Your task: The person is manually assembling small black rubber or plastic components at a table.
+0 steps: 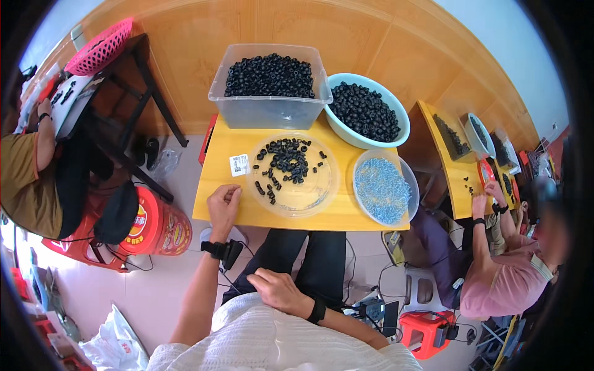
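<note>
My left hand at the clear dish of black parts on the yellow bench.

My left hand (224,204) rests on the bench (216,162) just left of the clear dish (296,199), fingers curled, nothing visibly held. My right hand (277,289) lies loosely closed and empty on my lap, below the dish. Right of the dish sits a bowl of blue screws (381,188); behind it, a clear bin (270,112).

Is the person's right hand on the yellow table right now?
No, the right hand rests on the person's lap below the yellow table, while only the left hand lies on the tabletop.
</note>
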Action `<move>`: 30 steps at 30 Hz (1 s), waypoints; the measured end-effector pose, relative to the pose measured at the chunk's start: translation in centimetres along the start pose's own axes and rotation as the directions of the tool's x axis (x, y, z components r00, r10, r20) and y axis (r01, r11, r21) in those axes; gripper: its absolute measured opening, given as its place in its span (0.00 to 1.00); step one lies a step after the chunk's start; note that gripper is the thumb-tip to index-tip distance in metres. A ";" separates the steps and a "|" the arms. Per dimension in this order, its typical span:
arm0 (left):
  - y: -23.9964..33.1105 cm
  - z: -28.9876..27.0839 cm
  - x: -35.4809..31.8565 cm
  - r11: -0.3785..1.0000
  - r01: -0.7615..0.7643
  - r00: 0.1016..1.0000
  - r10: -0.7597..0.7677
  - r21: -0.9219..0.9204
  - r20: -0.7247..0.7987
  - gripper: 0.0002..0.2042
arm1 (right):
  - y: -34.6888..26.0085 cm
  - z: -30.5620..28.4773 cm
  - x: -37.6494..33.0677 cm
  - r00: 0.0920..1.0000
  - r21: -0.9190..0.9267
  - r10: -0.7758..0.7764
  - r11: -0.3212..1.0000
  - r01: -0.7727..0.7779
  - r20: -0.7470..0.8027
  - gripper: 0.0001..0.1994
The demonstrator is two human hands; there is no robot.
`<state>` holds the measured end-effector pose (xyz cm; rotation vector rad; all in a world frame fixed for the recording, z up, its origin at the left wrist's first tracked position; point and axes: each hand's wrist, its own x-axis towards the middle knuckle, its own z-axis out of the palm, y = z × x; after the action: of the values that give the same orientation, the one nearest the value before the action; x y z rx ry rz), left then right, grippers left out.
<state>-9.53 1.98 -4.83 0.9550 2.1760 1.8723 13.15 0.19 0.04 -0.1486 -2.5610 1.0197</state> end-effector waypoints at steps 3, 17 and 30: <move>-0.3 -0.5 -0.2 0.999 0.029 1.000 -0.029 0.020 0.012 0.06 | 0.7 -0.6 0.2 0.998 -0.022 0.035 0.999 -0.036 -0.059 0.10; 3.4 -2.4 0.8 0.806 0.457 0.887 -0.441 -0.376 0.134 0.09 | 1.7 -2.4 5.2 0.949 0.458 0.308 0.837 -0.301 0.061 0.33; 5.6 -1.1 2.4 0.830 0.413 0.911 -0.366 -0.375 0.193 0.09 | -1.3 -0.3 7.5 0.839 0.868 0.494 0.286 -0.406 0.230 0.20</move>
<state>-9.79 2.49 1.31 0.4736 1.6499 1.8964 6.37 1.16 3.47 -0.6247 -1.5092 2.4080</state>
